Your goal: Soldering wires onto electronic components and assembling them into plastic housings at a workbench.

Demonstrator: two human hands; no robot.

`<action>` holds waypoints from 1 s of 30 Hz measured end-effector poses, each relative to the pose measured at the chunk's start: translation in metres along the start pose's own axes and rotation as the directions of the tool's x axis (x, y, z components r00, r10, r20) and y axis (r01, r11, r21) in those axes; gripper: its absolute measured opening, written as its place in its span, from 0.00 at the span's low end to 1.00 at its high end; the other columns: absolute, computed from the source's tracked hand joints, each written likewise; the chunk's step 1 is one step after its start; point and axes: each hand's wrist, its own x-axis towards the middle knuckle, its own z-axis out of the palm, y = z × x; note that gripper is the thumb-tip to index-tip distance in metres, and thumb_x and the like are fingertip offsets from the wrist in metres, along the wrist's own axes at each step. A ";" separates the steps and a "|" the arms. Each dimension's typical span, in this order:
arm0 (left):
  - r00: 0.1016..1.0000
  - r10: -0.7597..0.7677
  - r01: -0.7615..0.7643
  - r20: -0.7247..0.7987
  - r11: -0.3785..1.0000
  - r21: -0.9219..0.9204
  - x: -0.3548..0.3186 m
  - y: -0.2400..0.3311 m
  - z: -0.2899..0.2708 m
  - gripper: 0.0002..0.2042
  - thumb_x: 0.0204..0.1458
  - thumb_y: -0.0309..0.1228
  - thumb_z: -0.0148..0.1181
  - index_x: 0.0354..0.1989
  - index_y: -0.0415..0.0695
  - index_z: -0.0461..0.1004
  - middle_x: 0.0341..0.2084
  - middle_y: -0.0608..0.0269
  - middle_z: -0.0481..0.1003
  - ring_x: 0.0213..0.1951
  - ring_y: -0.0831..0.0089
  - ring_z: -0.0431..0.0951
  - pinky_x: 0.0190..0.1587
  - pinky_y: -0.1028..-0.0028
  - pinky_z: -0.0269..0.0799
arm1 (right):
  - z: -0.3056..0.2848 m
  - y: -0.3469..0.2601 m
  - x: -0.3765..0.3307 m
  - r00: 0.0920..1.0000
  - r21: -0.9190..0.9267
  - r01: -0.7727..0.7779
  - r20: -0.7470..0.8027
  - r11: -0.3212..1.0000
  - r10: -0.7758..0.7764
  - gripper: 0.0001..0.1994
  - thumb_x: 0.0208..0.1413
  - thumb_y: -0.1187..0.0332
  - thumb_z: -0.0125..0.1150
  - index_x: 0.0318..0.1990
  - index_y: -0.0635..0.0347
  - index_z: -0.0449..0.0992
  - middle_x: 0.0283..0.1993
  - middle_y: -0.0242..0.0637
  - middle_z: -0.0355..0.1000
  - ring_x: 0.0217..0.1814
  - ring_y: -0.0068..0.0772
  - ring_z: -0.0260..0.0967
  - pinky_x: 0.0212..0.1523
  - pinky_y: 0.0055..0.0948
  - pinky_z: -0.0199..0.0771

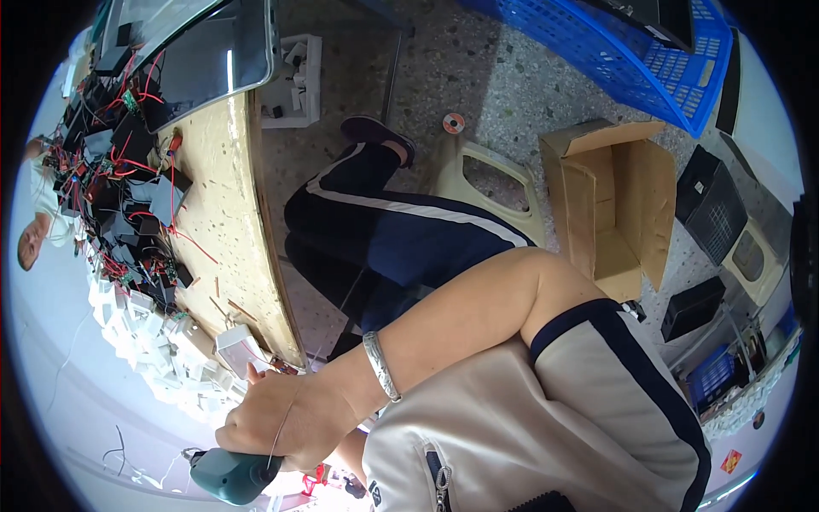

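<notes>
My right hand (275,420) is closed round a dark green power screwdriver (232,476) with a rounded body, at the lower left. A silver bracelet circles that wrist. A white plastic case (241,348) with a thin red wire lies just beyond the hand, on the table's near edge. A small circuit board (281,367) with red parts shows beside it. Of my left arm only a strip of skin (348,452) appears below the right wrist; the right hand and forearm cover its hand. A fingertip shows by the white case; I cannot tell whose hand it belongs to.
The wooden table (223,154) bears a pile of black modules (128,171) with red wires and a heap of white cases (153,350). Another person (34,239) is across it. On the floor stand a cardboard box (610,205), a blue crate (589,51) and a stool (490,183).
</notes>
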 end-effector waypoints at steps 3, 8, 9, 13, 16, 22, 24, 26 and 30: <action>0.997 0.071 -0.072 0.034 0.997 0.030 -0.001 -0.003 0.003 0.15 0.47 0.30 0.56 0.41 0.38 0.63 0.32 0.63 0.63 0.31 0.73 0.66 0.37 0.73 0.65 | -0.001 0.003 0.005 0.997 0.031 0.007 0.081 1.000 -0.009 0.13 0.25 0.74 0.57 0.24 0.66 0.62 0.21 0.45 0.65 0.26 0.50 0.66 0.26 0.38 0.64; 0.978 0.195 -0.198 0.071 0.979 0.040 -0.009 -0.016 0.005 0.16 0.46 0.31 0.57 0.42 0.38 0.63 0.33 0.63 0.63 0.32 0.72 0.66 0.38 0.72 0.65 | 0.004 0.013 0.004 0.999 0.015 -0.040 0.009 0.999 0.039 0.12 0.27 0.74 0.56 0.24 0.65 0.63 0.19 0.43 0.64 0.25 0.49 0.66 0.27 0.37 0.63; 0.972 0.221 -0.225 0.076 0.973 0.042 -0.012 -0.019 0.005 0.17 0.46 0.31 0.57 0.42 0.38 0.63 0.33 0.63 0.63 0.32 0.72 0.66 0.38 0.72 0.65 | 0.006 0.013 0.003 0.999 0.014 -0.041 0.017 0.999 0.041 0.12 0.27 0.74 0.56 0.24 0.65 0.63 0.19 0.43 0.64 0.25 0.49 0.66 0.27 0.37 0.63; 0.938 0.326 -0.334 0.115 0.941 0.057 -0.028 -0.024 0.007 0.18 0.45 0.32 0.58 0.42 0.38 0.63 0.33 0.62 0.63 0.32 0.72 0.67 0.38 0.71 0.65 | 0.019 0.012 -0.004 0.986 0.150 -0.023 -0.162 0.988 0.048 0.12 0.27 0.71 0.58 0.23 0.64 0.65 0.29 0.44 0.65 0.37 0.43 0.63 0.36 0.37 0.62; 0.901 0.406 -0.420 0.155 0.905 0.067 -0.040 -0.027 0.011 0.18 0.44 0.32 0.59 0.42 0.38 0.63 0.34 0.62 0.64 0.32 0.71 0.67 0.38 0.71 0.65 | 0.021 0.009 -0.011 0.907 0.022 0.133 -0.406 0.991 -0.112 0.11 0.27 0.69 0.61 0.21 0.61 0.67 0.31 0.40 0.66 0.40 0.38 0.62 0.40 0.34 0.61; 0.800 0.551 -0.579 0.240 0.812 0.066 -0.056 -0.031 0.015 0.20 0.43 0.33 0.61 0.42 0.37 0.62 0.34 0.61 0.64 0.33 0.70 0.67 0.38 0.70 0.65 | 0.016 0.011 -0.023 0.996 0.125 0.000 -0.091 0.992 0.012 0.19 0.32 0.64 0.64 0.34 0.63 0.68 0.46 0.46 0.59 0.49 0.46 0.56 0.51 0.38 0.52; 0.762 0.595 -0.628 0.256 0.775 0.068 -0.056 -0.030 0.012 0.20 0.43 0.33 0.61 0.42 0.37 0.62 0.34 0.61 0.64 0.33 0.70 0.67 0.38 0.70 0.65 | 0.011 0.012 -0.039 0.992 -0.009 -0.044 -0.116 0.999 0.042 0.23 0.33 0.63 0.65 0.38 0.65 0.68 0.46 0.46 0.60 0.52 0.44 0.56 0.52 0.38 0.52; 0.623 0.640 -0.689 0.449 0.721 -0.072 -0.055 -0.015 0.005 0.22 0.43 0.29 0.60 0.47 0.39 0.60 0.39 0.49 0.66 0.39 0.61 0.69 0.44 0.64 0.65 | -0.022 0.002 -0.075 0.991 0.178 -0.131 0.039 0.975 0.126 0.23 0.37 0.64 0.63 0.42 0.66 0.68 0.44 0.46 0.64 0.49 0.40 0.61 0.50 0.37 0.59; 0.601 0.699 -0.767 0.388 0.641 0.031 -0.051 -0.014 0.026 0.27 0.38 0.37 0.66 0.42 0.36 0.60 0.35 0.56 0.65 0.36 0.63 0.69 0.38 0.66 0.66 | -0.143 0.013 -0.191 0.477 0.157 -0.528 -0.758 0.834 0.445 0.16 0.50 0.75 0.51 0.47 0.66 0.65 0.29 0.37 0.70 0.30 0.23 0.68 0.33 0.21 0.70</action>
